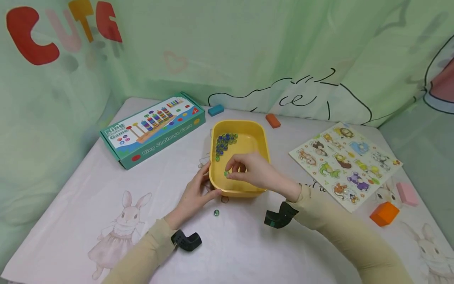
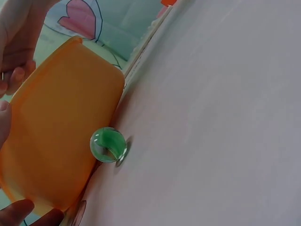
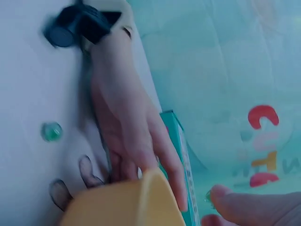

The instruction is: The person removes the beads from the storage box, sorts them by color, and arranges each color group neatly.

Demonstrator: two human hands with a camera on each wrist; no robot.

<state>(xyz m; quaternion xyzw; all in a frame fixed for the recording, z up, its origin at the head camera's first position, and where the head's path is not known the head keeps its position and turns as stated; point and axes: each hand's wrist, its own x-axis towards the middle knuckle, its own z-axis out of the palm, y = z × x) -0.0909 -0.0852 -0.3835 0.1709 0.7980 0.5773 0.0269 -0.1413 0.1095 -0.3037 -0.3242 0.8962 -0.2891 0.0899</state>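
A yellow plastic tub [image 1: 239,193] stands mid-table, with several blue and green marbles [image 1: 222,145] gathered along its far left inside. My left hand [image 1: 193,196] holds the tub's near left corner, thumb at the front rim and fingers along the left side. Over the tub's inside, my right hand [image 1: 253,169] pinches a green marble [image 1: 226,173] between thumb and fingertips; that marble also shows at the fingertips in the right wrist view. Another green-swirled glass marble [image 2: 108,145] lies on the cloth just in front of the tub, between both wrists.
A green ring game box [image 1: 152,130] lies back left. Behind the tub are a blue block [image 1: 216,110] and a red-orange block [image 1: 273,120]. At right lie an animal picture board [image 1: 345,163], an orange block [image 1: 384,214] and a pink block [image 1: 407,193]. A green curtain hangs behind.
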